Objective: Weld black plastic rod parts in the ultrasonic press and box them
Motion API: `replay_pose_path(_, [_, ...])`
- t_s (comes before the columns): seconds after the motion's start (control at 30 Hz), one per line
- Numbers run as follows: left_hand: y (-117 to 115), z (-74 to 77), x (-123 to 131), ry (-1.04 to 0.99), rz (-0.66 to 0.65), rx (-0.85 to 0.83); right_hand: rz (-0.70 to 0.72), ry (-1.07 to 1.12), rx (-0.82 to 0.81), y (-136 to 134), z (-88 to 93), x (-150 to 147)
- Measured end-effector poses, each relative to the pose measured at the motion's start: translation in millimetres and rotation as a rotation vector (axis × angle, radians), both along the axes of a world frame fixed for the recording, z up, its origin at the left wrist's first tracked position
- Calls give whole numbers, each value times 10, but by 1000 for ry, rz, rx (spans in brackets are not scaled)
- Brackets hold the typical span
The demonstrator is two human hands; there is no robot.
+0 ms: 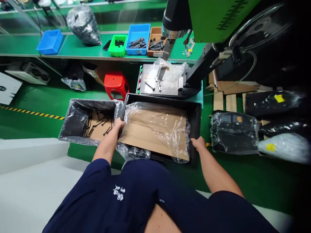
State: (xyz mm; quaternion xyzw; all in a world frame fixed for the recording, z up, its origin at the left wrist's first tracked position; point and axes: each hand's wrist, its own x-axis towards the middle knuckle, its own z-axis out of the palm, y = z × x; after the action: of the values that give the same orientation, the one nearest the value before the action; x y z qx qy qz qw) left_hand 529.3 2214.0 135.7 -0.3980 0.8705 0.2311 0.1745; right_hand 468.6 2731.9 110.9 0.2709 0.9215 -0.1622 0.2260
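A black plastic crate (195,111) sits in front of me, lined with a clear plastic bag (170,129) over a sheet of brown cardboard (150,129). My left hand (119,124) is closed on the crate's left rim. My right hand (198,143) is closed on its right near corner. To the left stands a second black crate (73,121), also bag-lined, with several black screw-like parts (97,126) on cardboard inside.
Beyond the crate stands a green press machine (213,19) with a metal work plate (160,84). A red stool (116,84) is on the green floor. The far bench holds blue (50,40), green (118,45) and orange (155,38) bins. Bagged black packs (233,132) lie right.
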Motion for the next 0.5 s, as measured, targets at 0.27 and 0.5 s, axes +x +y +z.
replay_pose_path(0.27, [555,3,838,410,-160,-121,985,137,-320,-1080,-195,740])
replay_pose_path(0.5, [1242,-317,1514,297,-274,120,1264,65,-120,-1072,-700,836])
